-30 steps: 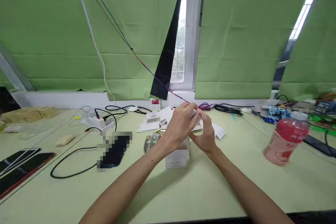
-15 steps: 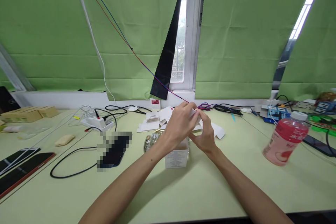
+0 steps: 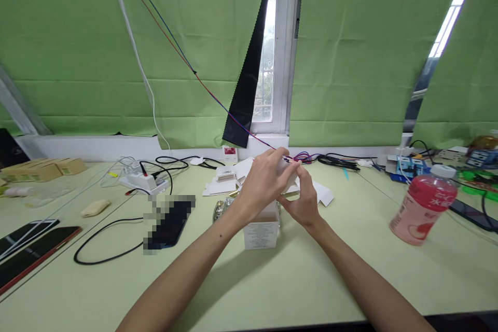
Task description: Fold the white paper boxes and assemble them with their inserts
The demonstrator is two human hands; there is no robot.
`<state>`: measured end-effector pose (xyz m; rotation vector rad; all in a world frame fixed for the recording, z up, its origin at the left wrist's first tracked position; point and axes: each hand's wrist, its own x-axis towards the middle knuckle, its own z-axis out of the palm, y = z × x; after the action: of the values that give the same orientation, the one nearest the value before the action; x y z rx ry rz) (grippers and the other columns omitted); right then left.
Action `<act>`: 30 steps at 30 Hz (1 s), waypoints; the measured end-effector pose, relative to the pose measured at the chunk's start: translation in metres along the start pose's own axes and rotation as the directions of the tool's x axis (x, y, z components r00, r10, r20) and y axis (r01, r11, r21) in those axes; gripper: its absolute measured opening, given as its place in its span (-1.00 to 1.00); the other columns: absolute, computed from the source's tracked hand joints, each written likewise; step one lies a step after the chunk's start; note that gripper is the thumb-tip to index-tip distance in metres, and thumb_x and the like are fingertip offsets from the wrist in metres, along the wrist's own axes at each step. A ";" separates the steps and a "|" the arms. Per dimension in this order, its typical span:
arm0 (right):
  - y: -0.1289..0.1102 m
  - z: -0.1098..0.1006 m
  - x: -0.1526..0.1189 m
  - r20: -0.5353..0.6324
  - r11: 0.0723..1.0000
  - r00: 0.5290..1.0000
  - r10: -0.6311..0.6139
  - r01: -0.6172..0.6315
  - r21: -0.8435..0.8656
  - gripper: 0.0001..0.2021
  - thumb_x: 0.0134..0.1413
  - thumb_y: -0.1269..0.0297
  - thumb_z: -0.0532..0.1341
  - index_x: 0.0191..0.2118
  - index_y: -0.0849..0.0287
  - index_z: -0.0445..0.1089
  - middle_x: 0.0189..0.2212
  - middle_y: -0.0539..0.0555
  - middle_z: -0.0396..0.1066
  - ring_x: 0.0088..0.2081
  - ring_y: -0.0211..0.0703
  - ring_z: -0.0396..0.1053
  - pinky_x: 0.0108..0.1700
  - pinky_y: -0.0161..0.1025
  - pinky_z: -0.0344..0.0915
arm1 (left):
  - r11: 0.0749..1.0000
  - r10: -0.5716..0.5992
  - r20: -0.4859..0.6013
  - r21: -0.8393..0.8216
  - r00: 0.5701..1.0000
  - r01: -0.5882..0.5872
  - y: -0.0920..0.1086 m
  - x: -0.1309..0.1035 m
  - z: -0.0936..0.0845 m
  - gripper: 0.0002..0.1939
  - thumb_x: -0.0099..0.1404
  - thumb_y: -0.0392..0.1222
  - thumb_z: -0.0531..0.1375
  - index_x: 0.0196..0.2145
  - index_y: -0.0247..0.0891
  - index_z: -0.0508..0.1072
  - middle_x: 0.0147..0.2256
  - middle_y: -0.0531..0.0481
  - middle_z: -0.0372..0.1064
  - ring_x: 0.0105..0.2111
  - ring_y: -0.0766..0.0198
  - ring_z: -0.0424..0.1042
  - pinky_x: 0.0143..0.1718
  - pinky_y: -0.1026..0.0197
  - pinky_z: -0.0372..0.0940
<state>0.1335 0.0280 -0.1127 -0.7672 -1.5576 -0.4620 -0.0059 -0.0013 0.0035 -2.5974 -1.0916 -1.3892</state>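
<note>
Both my hands meet above a small white box with grey print, which stands on the pale green table. My left hand is closed around a small white piece, mostly hidden by the fingers. My right hand pinches at the right side of the same piece, thumb and forefinger bent together. Shiny metallic items lie left of the box, partly behind my left wrist. Flattened white cartons are spread behind my hands.
A pink bottle stands at the right. On the left lie a dark phone, a looping black cable, a power strip and two more devices. Brown boxes sit at the far left, black cables at the back.
My left hand has shifted slightly left and its fingers have changed position, so more of the white piece shows. My right hand has barely moved.
</note>
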 end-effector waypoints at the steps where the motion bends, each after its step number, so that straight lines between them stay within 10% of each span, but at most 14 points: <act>1: 0.000 0.000 0.000 -0.002 1.000 1.000 0.004 -0.004 -0.005 -0.19 0.15 0.08 0.33 0.41 0.12 -0.03 0.20 0.33 0.32 0.22 0.28 0.32 0.16 0.24 0.37 | 1.000 0.000 -0.007 -0.006 1.000 0.000 0.000 0.000 -0.001 -0.80 0.42 -0.04 0.17 -0.16 -0.21 0.49 -0.19 -0.07 0.54 -0.17 0.11 0.51 -0.17 0.12 0.36; 17: 0.002 0.001 0.000 -0.019 0.988 0.988 0.154 -0.153 0.027 -0.25 0.07 0.09 0.40 0.32 0.12 0.12 0.13 0.30 0.38 0.16 0.20 0.37 0.15 0.18 0.38 | 0.998 0.034 -0.230 -0.051 0.973 -0.047 0.000 0.008 -0.019 -0.80 0.41 -0.04 0.20 -0.16 -0.21 0.48 -0.20 -0.03 0.56 -0.17 0.19 0.53 -0.07 0.12 0.42; 30: 0.004 0.003 -0.004 0.017 0.962 0.963 0.268 -0.268 0.048 -0.27 0.08 0.05 0.36 0.30 0.18 0.15 0.15 0.33 0.37 0.21 0.24 0.33 0.18 0.23 0.35 | 0.993 0.114 -0.180 0.038 0.977 -0.109 0.033 -0.012 -0.034 -0.93 0.39 -0.23 0.20 -0.21 -0.22 0.49 -0.19 -0.02 0.52 -0.23 0.24 0.50 -0.19 0.21 0.37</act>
<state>0.1342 0.0318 -0.1171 -0.9278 -1.4422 -0.2193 -0.0161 -0.0432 0.0251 -2.4136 -0.9194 -1.5371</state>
